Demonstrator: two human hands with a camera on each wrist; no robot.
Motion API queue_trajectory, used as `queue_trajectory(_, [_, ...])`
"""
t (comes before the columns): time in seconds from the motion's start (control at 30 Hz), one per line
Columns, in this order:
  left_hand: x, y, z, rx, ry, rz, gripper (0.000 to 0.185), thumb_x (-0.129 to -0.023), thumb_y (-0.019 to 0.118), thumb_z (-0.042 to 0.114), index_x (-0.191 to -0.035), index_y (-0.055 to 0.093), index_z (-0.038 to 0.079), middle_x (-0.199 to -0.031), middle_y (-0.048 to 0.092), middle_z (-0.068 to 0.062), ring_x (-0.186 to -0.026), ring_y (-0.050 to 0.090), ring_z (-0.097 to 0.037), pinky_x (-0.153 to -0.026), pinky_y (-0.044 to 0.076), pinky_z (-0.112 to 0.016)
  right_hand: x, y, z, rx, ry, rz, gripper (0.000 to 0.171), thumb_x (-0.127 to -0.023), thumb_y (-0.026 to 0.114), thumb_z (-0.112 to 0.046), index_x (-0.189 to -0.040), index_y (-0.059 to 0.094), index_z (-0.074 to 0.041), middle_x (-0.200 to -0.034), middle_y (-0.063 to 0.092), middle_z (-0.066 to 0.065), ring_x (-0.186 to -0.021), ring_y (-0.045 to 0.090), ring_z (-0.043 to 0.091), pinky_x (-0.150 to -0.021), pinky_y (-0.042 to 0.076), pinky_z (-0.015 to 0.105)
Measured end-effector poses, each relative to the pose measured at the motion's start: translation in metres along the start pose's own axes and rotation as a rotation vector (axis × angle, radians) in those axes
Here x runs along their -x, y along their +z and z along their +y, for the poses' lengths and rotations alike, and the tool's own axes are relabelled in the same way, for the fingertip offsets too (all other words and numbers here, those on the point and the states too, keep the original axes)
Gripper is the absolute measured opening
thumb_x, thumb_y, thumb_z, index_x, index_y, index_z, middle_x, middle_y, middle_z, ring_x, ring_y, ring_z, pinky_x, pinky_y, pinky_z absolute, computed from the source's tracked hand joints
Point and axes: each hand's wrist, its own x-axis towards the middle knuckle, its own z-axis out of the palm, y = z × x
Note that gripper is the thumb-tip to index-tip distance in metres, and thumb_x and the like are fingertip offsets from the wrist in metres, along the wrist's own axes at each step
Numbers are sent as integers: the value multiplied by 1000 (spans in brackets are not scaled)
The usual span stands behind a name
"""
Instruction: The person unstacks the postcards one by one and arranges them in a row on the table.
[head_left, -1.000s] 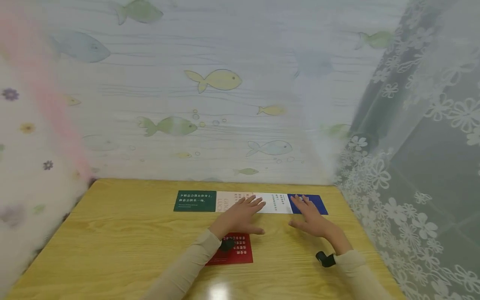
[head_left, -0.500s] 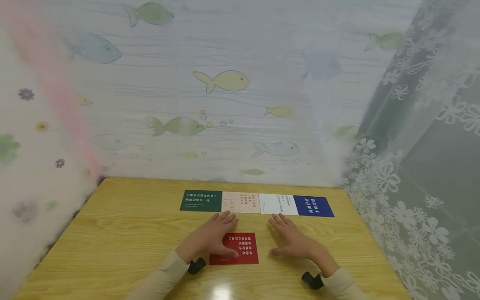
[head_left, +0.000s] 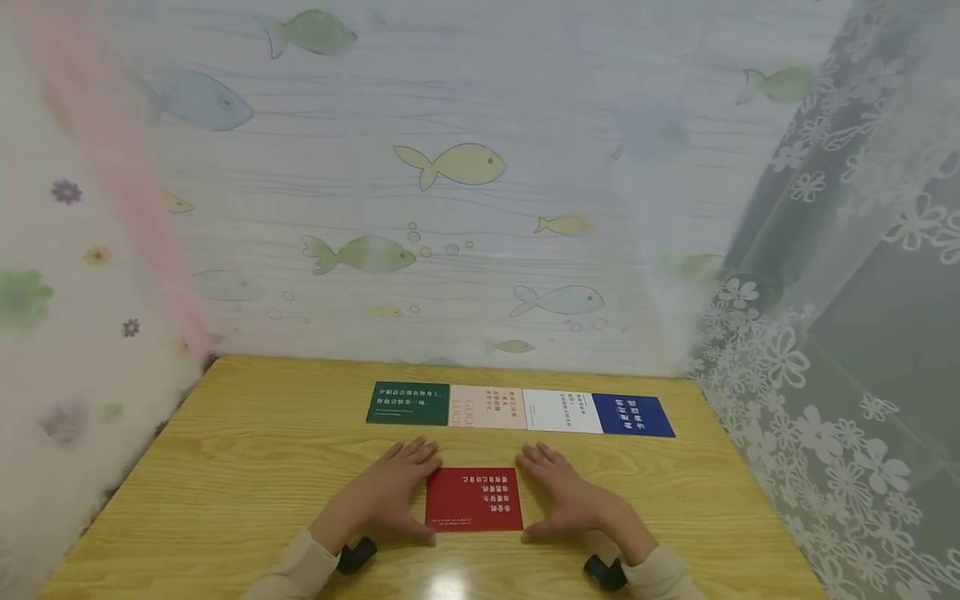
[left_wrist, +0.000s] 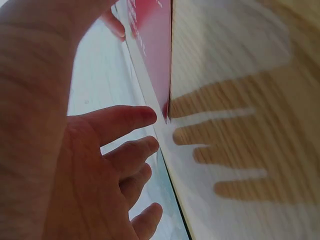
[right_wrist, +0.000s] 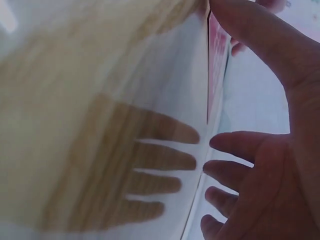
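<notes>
A red card (head_left: 474,498) with white print lies flat on the wooden table, between my two hands. My left hand (head_left: 378,496) is at its left edge, with the thumb near the lower corner and the fingers near the upper one. On the opposite side, my right hand (head_left: 573,498) mirrors it. Whether either hand touches the card I cannot tell. Both wrist views show spread, nearly straight fingers: the left hand (left_wrist: 100,170) beside the red card (left_wrist: 152,55), and the right hand (right_wrist: 260,185) beside the card's thin edge.
Behind the hands, a row of cards lies side by side: green (head_left: 407,403), pale pink (head_left: 487,407), white (head_left: 561,412) and blue (head_left: 633,415). A fish-print curtain (head_left: 450,267) hangs at the table's (head_left: 247,450) back edge; lace (head_left: 795,367) hangs at the right.
Both hands have drawn back from the row of cards toward the person. The left hand has uncovered the red card and moved to its left side; the right hand has come to its right side.
</notes>
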Motion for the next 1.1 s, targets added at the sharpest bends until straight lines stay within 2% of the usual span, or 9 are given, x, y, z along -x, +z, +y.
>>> queue_trajectory(0.57, [10,5,1,15,-22,36,97,-74,78,67,-148,54,7,-162,39,-10,-154,27,-33,-125,22,-54,-1,3,-2,34,8,26,100,-70,89,-52,-151,49,-8,-164,34,13,-155,16,42,-121,23,65])
queue_trajectory(0.97, [9,9,0,24,-21,65,92,-73,79,62,-145,57,7,-161,42,-7,-154,28,-30,-125,24,-52,-2,2,-6,44,-15,41,99,-68,90,-53,-148,52,-8,-161,40,15,-154,19,44,-119,26,66])
queue_trajectory(1.1, [10,8,0,46,-26,55,93,-74,78,63,-145,57,7,-161,42,-8,-154,28,-32,-125,23,-54,-4,1,-7,44,-18,40,99,-68,90,-52,-148,52,-9,-161,39,15,-154,18,44,-120,24,67])
